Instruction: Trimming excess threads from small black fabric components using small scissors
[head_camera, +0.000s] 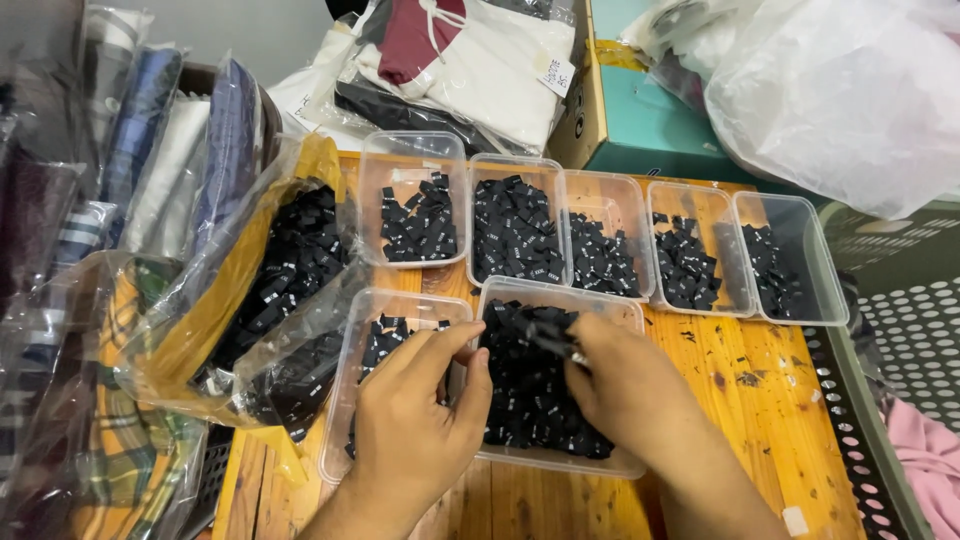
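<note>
While both hands work over a clear plastic tub (560, 462) heaped with small black labels (530, 390), the right hand (630, 390) pinches one label (552, 342) between its fingertips above the heap. The left hand (420, 420) rests on the tub's left rim, fingers curled and holding nothing. Five smaller tubs (600, 235) of labels stand in a row behind, on the wooden table (770, 400).

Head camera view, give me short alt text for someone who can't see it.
Two bare hands, left hand and right hand, reach into a clear plastic tub full of small black fabric labels on a wooden table. Six more tubs of labels sit around it, with a plastic bag of labels at left.
</note>
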